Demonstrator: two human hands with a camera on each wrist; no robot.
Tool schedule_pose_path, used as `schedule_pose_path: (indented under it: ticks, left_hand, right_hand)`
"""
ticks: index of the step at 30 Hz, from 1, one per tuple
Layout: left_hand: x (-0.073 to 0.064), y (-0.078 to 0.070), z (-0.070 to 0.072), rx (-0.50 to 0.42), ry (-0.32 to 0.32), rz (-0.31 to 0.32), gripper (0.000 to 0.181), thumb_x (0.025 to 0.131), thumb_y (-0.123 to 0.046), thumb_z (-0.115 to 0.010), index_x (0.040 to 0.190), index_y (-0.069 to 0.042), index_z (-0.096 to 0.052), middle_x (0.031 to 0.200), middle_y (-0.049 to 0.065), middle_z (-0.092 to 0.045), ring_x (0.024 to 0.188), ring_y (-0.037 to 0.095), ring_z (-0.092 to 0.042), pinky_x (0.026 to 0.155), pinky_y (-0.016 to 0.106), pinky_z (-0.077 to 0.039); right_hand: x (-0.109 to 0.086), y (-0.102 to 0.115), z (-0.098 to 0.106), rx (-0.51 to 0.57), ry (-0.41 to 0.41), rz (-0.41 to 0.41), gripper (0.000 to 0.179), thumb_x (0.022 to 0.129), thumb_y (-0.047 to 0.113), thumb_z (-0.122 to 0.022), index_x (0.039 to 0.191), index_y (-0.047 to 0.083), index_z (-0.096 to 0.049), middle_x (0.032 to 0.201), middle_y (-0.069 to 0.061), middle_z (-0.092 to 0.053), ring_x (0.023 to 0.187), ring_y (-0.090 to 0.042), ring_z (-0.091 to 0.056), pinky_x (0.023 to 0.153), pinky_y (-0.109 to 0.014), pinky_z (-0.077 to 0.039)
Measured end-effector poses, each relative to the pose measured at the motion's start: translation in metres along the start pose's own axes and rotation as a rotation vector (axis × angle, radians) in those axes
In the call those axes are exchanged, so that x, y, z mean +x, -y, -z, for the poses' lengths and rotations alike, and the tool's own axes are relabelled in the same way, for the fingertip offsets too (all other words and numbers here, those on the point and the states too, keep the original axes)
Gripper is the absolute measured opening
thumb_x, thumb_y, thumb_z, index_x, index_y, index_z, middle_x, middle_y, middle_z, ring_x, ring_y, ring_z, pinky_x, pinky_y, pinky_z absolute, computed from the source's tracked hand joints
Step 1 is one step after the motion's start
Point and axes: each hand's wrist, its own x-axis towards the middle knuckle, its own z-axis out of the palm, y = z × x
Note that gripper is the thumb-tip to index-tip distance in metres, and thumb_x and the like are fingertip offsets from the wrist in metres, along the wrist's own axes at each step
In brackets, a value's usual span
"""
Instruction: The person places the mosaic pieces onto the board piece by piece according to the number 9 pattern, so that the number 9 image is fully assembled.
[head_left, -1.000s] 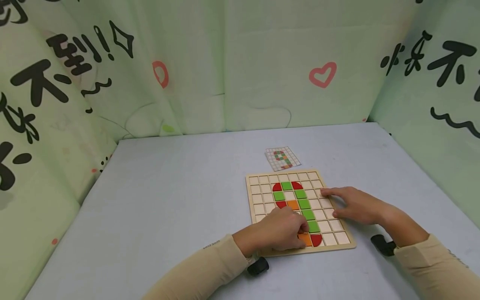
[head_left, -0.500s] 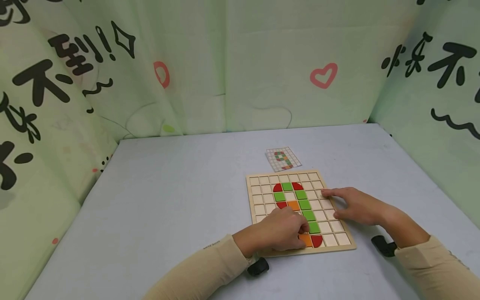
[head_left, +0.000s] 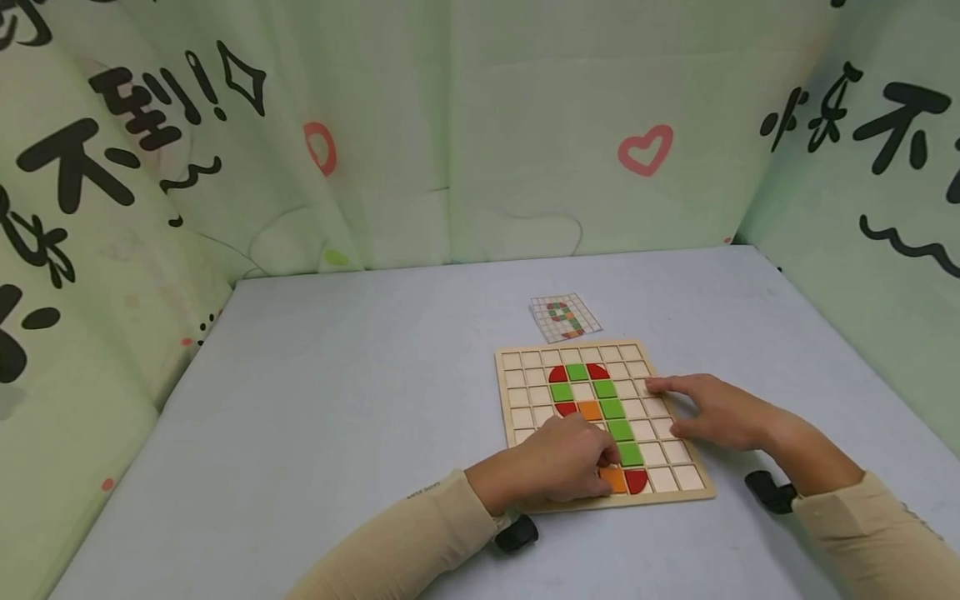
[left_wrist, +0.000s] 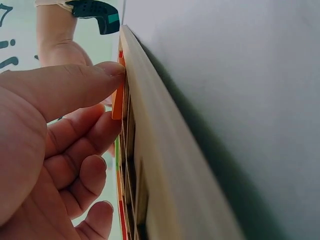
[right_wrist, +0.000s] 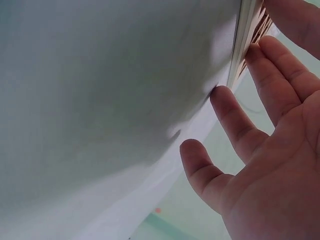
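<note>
A wooden grid board (head_left: 675, 498) lies on the table, with green, red and orange tiles set in some of its squares. My left hand (head_left: 558, 462) reaches over the front of the board. Its thumb and a fingertip pinch an orange tile (head_left: 612, 481) in the front row, beside a red rounded tile (head_left: 636, 481). In the left wrist view, that tile stands slightly proud of the board between thumb and finger, the other fingers curled. My right hand (head_left: 723, 410) rests at the board's right edge, fingers spread and fairly straight, fingertips touching the rim.
Behind the board lies a small pattern card (head_left: 566, 317) with a coloured grid design. The white table (head_left: 337, 400) is bounded at the back and sides by a pale green printed curtain (head_left: 525, 125). Black wrist cameras (head_left: 516, 533) hang under both sleeves.
The board has shifted very slightly to the right, and my right hand with it. My left hand stays almost where it was at the front-row tile.
</note>
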Motion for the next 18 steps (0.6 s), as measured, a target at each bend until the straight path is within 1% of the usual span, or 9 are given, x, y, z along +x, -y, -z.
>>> schedule_pose_path:
  ticks: [5,9,12,15,18]
  left_hand:
    - [0.0,-0.0001,0.0001,-0.002,-0.001,-0.003,0.024,0.088,-0.03,-0.078,0.109,-0.021,-0.075,0.088,-0.018,-0.061,0.085,0.001,-0.048,0.07,0.015,-0.037]
    - [-0.0019,0.0005,0.0015,-0.016,0.002,0.009,0.024,0.088,-0.03,-0.078,0.11,-0.021,-0.074,0.086,-0.017,-0.059,0.085,0.002,-0.047,0.07,0.014,-0.037]
    - [-0.0038,0.0024,0.0036,-0.024,-0.003,0.019,0.024,0.088,-0.03,-0.077,0.11,-0.02,-0.074,0.085,-0.016,-0.057,0.086,0.003,-0.047,0.072,0.015,-0.038]
    - [-0.0056,0.0053,0.0062,-0.04,-0.01,0.031,0.025,0.088,-0.027,-0.076,0.111,-0.018,-0.074,0.088,-0.016,-0.06,0.088,0.004,-0.048,0.075,0.016,-0.039]
    - [-0.0076,0.009,0.009,-0.07,-0.013,0.059,0.027,0.088,-0.026,-0.076,0.114,-0.017,-0.073,0.092,-0.015,-0.062,0.091,0.004,-0.049,0.079,0.017,-0.04]
  right_hand:
    - [-0.0001,-0.0009,0.0001,0.002,-0.003,0.001,0.063,0.085,0.01,-0.075,0.143,-0.001,-0.051,0.143,-0.029,-0.048,0.132,-0.05,-0.04,0.102,-0.066,-0.034]
    - [-0.0004,-0.0008,-0.0002,0.0,-0.005,-0.002,0.063,0.084,0.008,-0.074,0.142,-0.002,-0.051,0.142,-0.029,-0.048,0.131,-0.051,-0.041,0.102,-0.066,-0.035]
    - [-0.0007,-0.0003,-0.0001,-0.002,-0.011,-0.004,0.062,0.084,0.007,-0.073,0.142,-0.002,-0.052,0.142,-0.029,-0.049,0.13,-0.05,-0.042,0.102,-0.065,-0.035]
    - [-0.0017,-0.0004,0.0004,-0.009,-0.018,-0.007,0.063,0.082,0.006,-0.072,0.141,-0.002,-0.052,0.141,-0.03,-0.049,0.129,-0.051,-0.043,0.101,-0.066,-0.036]
    - [-0.0036,-0.0016,0.0013,-0.025,-0.027,-0.03,0.063,0.082,0.006,-0.071,0.141,-0.002,-0.052,0.141,-0.031,-0.049,0.129,-0.051,-0.042,0.1,-0.066,-0.036]
